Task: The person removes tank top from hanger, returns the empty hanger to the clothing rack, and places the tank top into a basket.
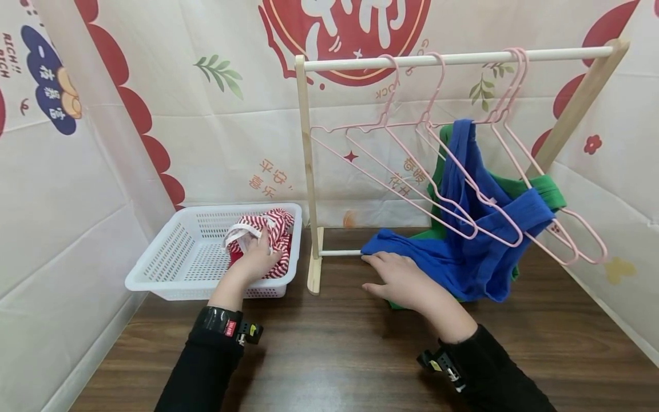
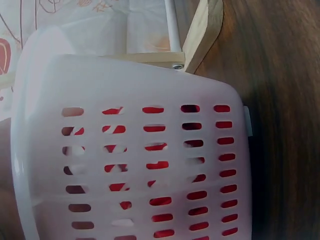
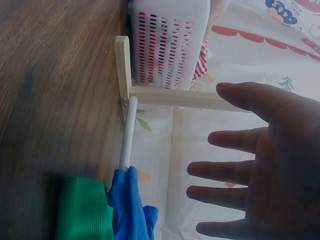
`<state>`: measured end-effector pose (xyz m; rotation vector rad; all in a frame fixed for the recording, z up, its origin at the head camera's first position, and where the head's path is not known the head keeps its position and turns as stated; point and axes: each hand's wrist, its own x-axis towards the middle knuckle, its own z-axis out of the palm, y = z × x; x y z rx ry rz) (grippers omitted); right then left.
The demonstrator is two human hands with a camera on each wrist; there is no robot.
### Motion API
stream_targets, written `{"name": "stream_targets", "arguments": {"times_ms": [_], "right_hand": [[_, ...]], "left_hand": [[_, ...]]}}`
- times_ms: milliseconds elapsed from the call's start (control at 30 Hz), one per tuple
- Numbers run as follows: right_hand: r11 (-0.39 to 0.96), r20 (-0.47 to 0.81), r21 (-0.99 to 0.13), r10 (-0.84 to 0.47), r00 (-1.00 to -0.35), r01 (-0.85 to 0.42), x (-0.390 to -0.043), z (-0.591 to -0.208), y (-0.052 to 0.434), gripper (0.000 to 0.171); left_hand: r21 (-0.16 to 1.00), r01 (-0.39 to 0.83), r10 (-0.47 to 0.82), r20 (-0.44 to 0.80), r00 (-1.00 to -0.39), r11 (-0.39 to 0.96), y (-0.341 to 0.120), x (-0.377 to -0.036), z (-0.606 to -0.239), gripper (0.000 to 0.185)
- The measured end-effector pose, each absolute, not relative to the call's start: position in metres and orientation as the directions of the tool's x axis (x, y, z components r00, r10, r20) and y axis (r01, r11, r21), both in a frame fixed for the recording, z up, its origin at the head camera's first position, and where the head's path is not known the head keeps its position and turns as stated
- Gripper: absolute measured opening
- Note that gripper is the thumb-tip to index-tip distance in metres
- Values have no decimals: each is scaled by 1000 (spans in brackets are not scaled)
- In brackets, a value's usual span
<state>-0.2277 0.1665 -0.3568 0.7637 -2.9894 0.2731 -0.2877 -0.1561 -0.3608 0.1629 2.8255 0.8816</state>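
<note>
Left hand reaches into the basket, over its right end, touching the striped cloth. Cloth is red and white, bunched directly under and around the fingers, mostly beyond and right of them. Fingertips partly sunk among the folds; cannot tell whether they pinch it. From the left wrist, the basket wall blocks the hand's work; red and white show through the slots. Bare slotted floor of the basket lies left of this hand.

Right hand holds nothing: fingers straight and spread, thumb apart, plain in the right wrist view. Blue garment near its fingertips, spreading beyond and to its right. Green garment behind the blue, part of it also low by the hand. Both droop from the right-hand pair of pink hangers; lower ends reach down to the table.

Rack stands beyond the right hand, left post between the two hands, just beside the basket. Four hangers on its top bar, above and beyond the right hand; the left pair bears no garment. Black sleeves behind both hands, small camera at each wrist.
</note>
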Motion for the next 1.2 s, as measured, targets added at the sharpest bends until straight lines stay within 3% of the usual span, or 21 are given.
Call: {"name": "stream_targets", "arguments": {"times_ms": [167,600,1200], "right_hand": [[861,80,-154,-478,-875,-484,-228,-358,163,64],[853,106,-153,-489,-866,-500,-227,-353,153,65],[868,247,-176,-418,-874,-465,-216,-329,155,61]], "left_hand": [[499,33,130,-162,-978,866,-153,-285,-361,84],[284,55,68,-35,-997,957,-141,-268,-349,82],[225,65,41,110,-993,972,-134,-253,-332,63]]}}
